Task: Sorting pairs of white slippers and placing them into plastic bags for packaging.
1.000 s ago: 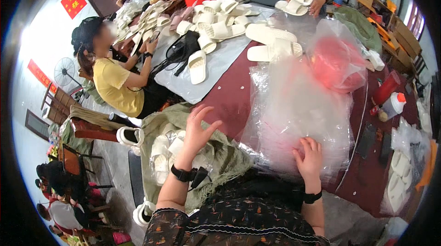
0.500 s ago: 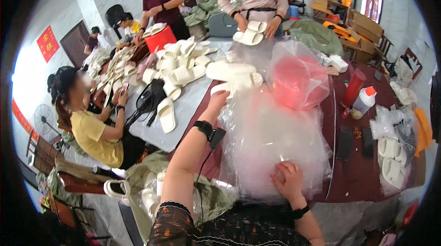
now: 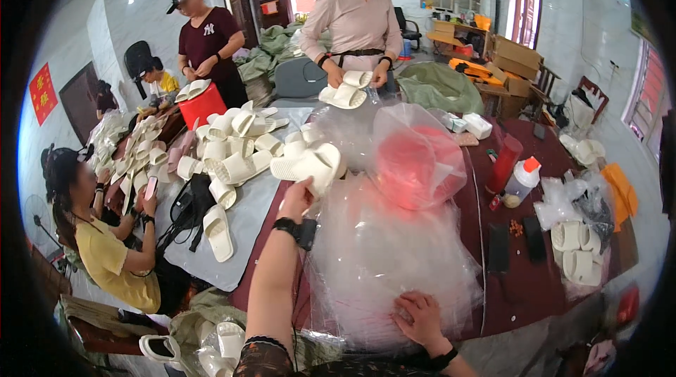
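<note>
1. Since the earlier frames my left hand (image 3: 299,197) has risen from the sack at my knees and reached forward over the worktop (image 3: 521,285); it now grips a cream slipper pair (image 3: 310,164), fingers closed round its near edge.
2. Slipper pair: held just above the worktop, between the grey sheet (image 3: 243,225) and the stack of clear plastic bags (image 3: 384,257).
3. My right hand (image 3: 421,319) lies on the near edge of the bag stack, fingers curled and pinching the film.
4. A red basin wrapped in clear plastic (image 3: 415,162) stands behind the stack, touching it.
5. Loose cream slippers (image 3: 232,144) cover the grey sheet.
6. A white squeeze bottle with orange cap (image 3: 522,178) stands beside the basin on the right.
7. A person in a pink top (image 3: 355,21) holds slippers at the far end; a person in a yellow shirt (image 3: 109,261) sits on the left.
</note>
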The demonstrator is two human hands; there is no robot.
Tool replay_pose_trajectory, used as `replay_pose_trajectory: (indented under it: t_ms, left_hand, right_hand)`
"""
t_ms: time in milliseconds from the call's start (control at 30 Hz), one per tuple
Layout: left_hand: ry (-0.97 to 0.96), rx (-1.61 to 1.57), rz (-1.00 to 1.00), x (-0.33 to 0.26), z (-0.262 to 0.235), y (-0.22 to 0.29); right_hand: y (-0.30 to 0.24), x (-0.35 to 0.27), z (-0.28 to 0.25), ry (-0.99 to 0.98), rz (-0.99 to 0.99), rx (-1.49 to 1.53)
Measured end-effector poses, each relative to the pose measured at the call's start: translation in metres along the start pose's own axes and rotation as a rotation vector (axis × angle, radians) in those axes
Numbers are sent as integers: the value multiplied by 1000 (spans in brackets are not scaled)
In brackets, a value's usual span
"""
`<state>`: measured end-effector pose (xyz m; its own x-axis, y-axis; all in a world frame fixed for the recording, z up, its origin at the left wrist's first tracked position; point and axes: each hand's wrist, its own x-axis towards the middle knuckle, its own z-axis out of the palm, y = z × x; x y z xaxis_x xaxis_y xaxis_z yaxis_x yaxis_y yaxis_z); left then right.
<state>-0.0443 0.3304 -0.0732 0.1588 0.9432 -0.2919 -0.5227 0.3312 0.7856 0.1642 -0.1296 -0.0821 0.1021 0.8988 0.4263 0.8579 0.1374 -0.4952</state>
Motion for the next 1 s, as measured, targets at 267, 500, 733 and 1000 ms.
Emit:
replay_pose_trajectory:
  t_ms: [267, 500, 733, 1000]
  left_hand:
    - [-273, 5, 34, -86, -57, 126]
    - [-409, -51, 173, -250, 29, 154]
    - [-629, -283, 100, -381, 97, 127]
    - [-894, -511, 125, -390, 127, 37]
  right_hand:
    - [8, -4, 6, -91, -18, 68]
    - [11, -9, 10, -33, -53, 19]
    - [9, -3, 6, 47, -53, 37]
    - [8, -9, 9, -26, -39, 33]
